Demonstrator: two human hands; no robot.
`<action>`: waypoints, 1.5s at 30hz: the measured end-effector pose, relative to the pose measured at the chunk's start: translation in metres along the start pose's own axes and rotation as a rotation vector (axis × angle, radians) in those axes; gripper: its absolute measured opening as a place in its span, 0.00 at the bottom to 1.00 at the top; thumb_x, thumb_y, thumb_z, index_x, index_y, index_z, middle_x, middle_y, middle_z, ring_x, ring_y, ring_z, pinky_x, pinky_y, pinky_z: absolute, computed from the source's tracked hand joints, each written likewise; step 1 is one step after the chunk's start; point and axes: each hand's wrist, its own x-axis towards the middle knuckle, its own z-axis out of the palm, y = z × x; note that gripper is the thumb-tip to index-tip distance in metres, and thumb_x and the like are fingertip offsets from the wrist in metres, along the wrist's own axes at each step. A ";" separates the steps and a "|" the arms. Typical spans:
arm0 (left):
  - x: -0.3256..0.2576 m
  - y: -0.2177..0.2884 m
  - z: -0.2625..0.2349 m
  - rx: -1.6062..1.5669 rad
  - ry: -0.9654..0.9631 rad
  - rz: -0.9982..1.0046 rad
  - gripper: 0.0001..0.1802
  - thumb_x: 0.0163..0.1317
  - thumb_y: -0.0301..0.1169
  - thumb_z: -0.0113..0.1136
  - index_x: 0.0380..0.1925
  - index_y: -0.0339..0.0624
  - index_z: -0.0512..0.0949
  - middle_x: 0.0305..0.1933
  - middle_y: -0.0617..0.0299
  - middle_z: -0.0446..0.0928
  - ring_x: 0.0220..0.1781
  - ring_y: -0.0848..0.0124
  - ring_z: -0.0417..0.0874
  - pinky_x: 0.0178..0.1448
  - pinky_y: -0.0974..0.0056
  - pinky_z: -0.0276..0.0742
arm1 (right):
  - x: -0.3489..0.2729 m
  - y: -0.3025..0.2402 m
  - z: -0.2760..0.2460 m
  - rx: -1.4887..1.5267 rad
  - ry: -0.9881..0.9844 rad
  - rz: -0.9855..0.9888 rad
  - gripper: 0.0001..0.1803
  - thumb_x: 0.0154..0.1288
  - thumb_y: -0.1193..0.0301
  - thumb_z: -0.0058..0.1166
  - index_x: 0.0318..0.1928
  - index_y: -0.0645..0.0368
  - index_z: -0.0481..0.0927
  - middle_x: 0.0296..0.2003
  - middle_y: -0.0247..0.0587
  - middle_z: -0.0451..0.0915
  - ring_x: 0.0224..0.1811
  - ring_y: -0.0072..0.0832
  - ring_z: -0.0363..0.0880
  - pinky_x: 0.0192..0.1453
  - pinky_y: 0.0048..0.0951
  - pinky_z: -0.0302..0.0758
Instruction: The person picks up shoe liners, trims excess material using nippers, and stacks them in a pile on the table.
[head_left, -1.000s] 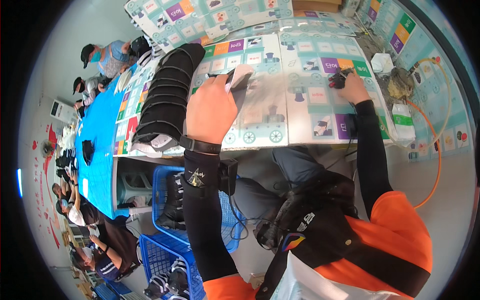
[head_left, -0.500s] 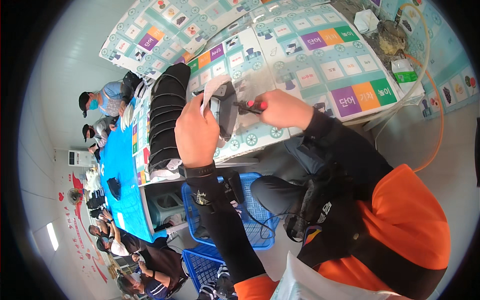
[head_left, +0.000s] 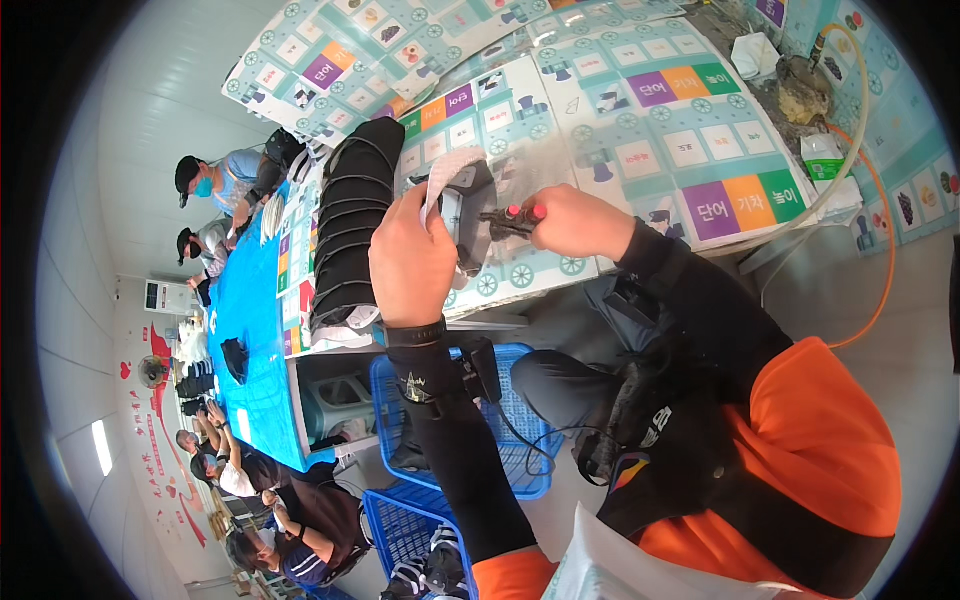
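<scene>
Left hand (head_left: 412,262) now grips a dark shoe upper with a pale lining (head_left: 462,205), lifted off the patterned mat (head_left: 640,130) where it lay flat a second ago. Right hand (head_left: 572,220), which had reached to the far right, has come back closed around red-handled pliers (head_left: 512,216), their tip against the upper. Left of the hands stands a stack of dark uppers (head_left: 352,225); nearer, blue baskets (head_left: 520,455).

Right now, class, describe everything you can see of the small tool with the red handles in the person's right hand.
The red-handled tool looks like small pliers or snips: two short handles with red tips and dark metal jaws. The right hand grips the handles. It lies roughly level above the patterned table mat, its jaws pointing left at the grey and black piece held by the left hand. Whether the jaws touch it cannot be told.
</scene>
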 end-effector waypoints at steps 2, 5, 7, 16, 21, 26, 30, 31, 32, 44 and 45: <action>0.000 0.000 0.000 -0.018 0.005 0.006 0.16 0.67 0.27 0.60 0.53 0.37 0.84 0.45 0.42 0.85 0.46 0.40 0.87 0.48 0.44 0.82 | 0.003 0.002 0.002 0.006 0.061 0.039 0.12 0.58 0.74 0.52 0.38 0.67 0.84 0.34 0.68 0.82 0.42 0.66 0.81 0.46 0.56 0.77; -0.003 0.000 0.001 -0.032 0.014 0.014 0.16 0.66 0.26 0.60 0.52 0.37 0.84 0.45 0.42 0.85 0.46 0.40 0.86 0.48 0.44 0.82 | 0.006 0.004 0.002 0.047 0.084 0.077 0.12 0.58 0.74 0.52 0.38 0.68 0.84 0.34 0.68 0.82 0.41 0.66 0.81 0.47 0.56 0.77; -0.006 -0.003 0.001 -0.028 0.031 0.027 0.16 0.67 0.26 0.60 0.53 0.36 0.84 0.45 0.42 0.85 0.46 0.40 0.87 0.48 0.44 0.82 | 0.005 -0.002 0.001 0.078 0.053 0.079 0.12 0.57 0.75 0.52 0.39 0.68 0.84 0.33 0.68 0.82 0.41 0.66 0.81 0.47 0.56 0.77; -0.013 -0.011 -0.001 -0.046 0.041 0.046 0.17 0.66 0.25 0.60 0.54 0.34 0.83 0.49 0.40 0.85 0.49 0.39 0.87 0.52 0.45 0.83 | 0.009 -0.005 0.007 0.088 -0.015 0.021 0.12 0.59 0.74 0.53 0.39 0.66 0.85 0.31 0.67 0.81 0.39 0.66 0.81 0.44 0.57 0.76; -0.015 -0.013 -0.001 -0.065 0.046 0.052 0.17 0.65 0.24 0.60 0.54 0.33 0.83 0.49 0.40 0.85 0.49 0.39 0.87 0.52 0.46 0.83 | 0.007 -0.004 0.007 0.122 0.005 0.055 0.11 0.59 0.73 0.56 0.39 0.65 0.86 0.30 0.64 0.82 0.36 0.63 0.81 0.40 0.53 0.76; -0.013 -0.014 0.001 -0.072 0.059 0.045 0.16 0.66 0.25 0.60 0.53 0.33 0.83 0.48 0.40 0.85 0.48 0.39 0.87 0.51 0.46 0.83 | -0.001 0.002 0.011 0.115 -0.041 0.081 0.11 0.59 0.73 0.57 0.41 0.65 0.86 0.31 0.63 0.83 0.35 0.62 0.81 0.39 0.49 0.75; -0.014 -0.014 0.001 -0.063 0.072 0.054 0.16 0.67 0.25 0.59 0.53 0.33 0.83 0.48 0.40 0.85 0.48 0.39 0.87 0.50 0.46 0.83 | -0.008 0.001 0.010 0.207 -0.198 0.093 0.11 0.61 0.72 0.57 0.41 0.65 0.85 0.32 0.62 0.83 0.36 0.61 0.81 0.39 0.49 0.75; -0.013 -0.015 0.002 -0.063 0.069 0.052 0.16 0.67 0.25 0.59 0.53 0.33 0.83 0.48 0.40 0.85 0.48 0.40 0.87 0.50 0.46 0.83 | -0.008 0.001 0.011 0.204 -0.196 0.096 0.11 0.61 0.72 0.57 0.41 0.65 0.85 0.32 0.62 0.83 0.36 0.61 0.81 0.39 0.49 0.75; -0.012 -0.015 0.003 -0.063 0.065 0.051 0.16 0.67 0.25 0.59 0.53 0.33 0.83 0.48 0.40 0.85 0.48 0.40 0.87 0.50 0.46 0.83 | -0.009 0.000 0.011 0.159 -0.075 0.066 0.10 0.62 0.72 0.56 0.41 0.64 0.85 0.32 0.62 0.83 0.36 0.61 0.81 0.39 0.49 0.75; -0.011 -0.010 0.001 -0.065 0.041 0.018 0.17 0.66 0.26 0.59 0.55 0.37 0.83 0.50 0.42 0.85 0.50 0.40 0.86 0.53 0.45 0.83 | -0.010 -0.007 0.001 0.116 0.303 0.025 0.11 0.56 0.75 0.50 0.35 0.69 0.83 0.29 0.69 0.81 0.38 0.68 0.80 0.45 0.62 0.75; -0.011 -0.009 0.001 -0.065 0.043 0.020 0.17 0.66 0.26 0.59 0.55 0.37 0.83 0.50 0.42 0.85 0.50 0.40 0.86 0.53 0.45 0.83 | -0.010 -0.004 -0.002 0.100 0.223 0.030 0.08 0.60 0.75 0.52 0.35 0.66 0.81 0.29 0.65 0.80 0.37 0.66 0.80 0.43 0.58 0.75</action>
